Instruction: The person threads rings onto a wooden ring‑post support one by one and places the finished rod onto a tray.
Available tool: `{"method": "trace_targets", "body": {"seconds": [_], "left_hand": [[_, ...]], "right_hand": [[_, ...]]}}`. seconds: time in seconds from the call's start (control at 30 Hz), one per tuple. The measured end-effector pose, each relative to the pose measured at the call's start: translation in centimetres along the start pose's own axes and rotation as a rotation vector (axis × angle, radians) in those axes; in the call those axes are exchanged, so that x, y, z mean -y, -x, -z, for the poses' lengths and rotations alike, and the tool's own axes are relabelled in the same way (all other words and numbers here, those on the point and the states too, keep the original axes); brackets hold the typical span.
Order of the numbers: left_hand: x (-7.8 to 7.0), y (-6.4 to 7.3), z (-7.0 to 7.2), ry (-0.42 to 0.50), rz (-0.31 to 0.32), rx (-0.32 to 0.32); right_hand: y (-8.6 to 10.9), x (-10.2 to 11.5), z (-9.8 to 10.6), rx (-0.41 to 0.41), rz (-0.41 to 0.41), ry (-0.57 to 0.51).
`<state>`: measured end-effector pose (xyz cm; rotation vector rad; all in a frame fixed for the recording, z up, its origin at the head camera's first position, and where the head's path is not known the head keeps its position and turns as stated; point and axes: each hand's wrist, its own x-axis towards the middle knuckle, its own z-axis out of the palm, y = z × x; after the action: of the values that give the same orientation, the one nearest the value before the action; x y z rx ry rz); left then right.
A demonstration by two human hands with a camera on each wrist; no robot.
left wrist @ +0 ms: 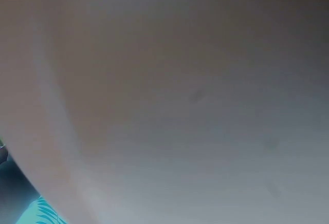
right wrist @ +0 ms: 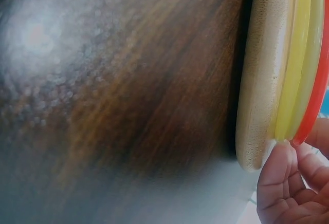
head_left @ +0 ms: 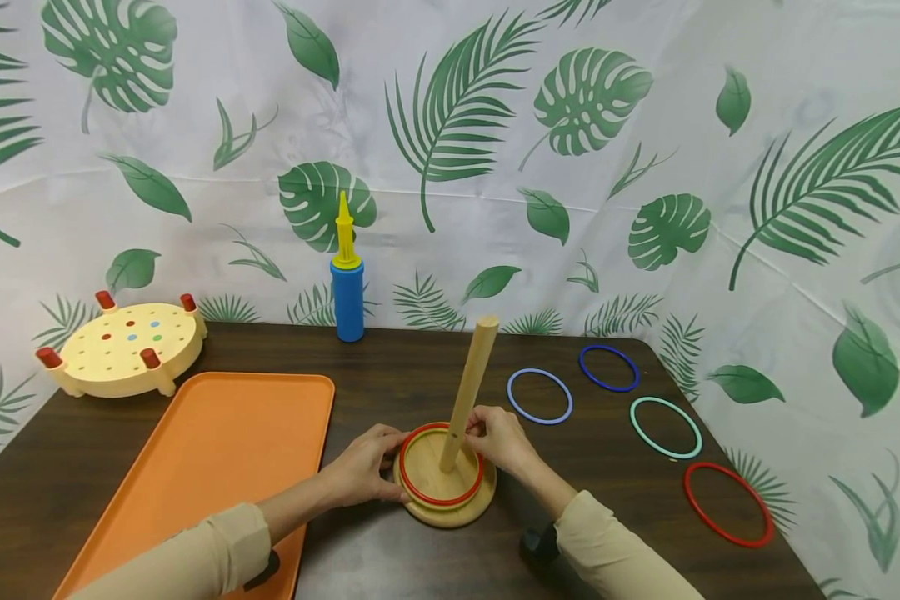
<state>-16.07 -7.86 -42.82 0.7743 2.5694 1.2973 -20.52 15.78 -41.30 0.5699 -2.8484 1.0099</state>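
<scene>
A round wooden ring stand with an upright, slightly leaning wooden peg stands on the table. Around its peg lies a red ring, on top of yellow and pale yellow rings stacked on the base in the right wrist view. My left hand grips the stand's left side, thumb toward me and fingers at the far side. With thumb and fingertips, my right hand pinches the red ring's edge at the right of the peg. The left wrist view is mostly a blur.
To the left lies an orange tray, with a pegged wooden board behind it. A blue and yellow hand pump stands at the back. On the right lie blue rings, a mint ring and another red ring.
</scene>
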Motion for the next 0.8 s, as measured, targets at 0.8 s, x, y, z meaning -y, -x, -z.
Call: {"method": "trace_targets", "body": {"seconds": [0.8], "left_hand": [[0.15,0.06,-0.13,0.018,0.0,0.001]], "right_hand": [[-0.21,0.17,-0.23,-0.006,-0.007,0.049]]}}
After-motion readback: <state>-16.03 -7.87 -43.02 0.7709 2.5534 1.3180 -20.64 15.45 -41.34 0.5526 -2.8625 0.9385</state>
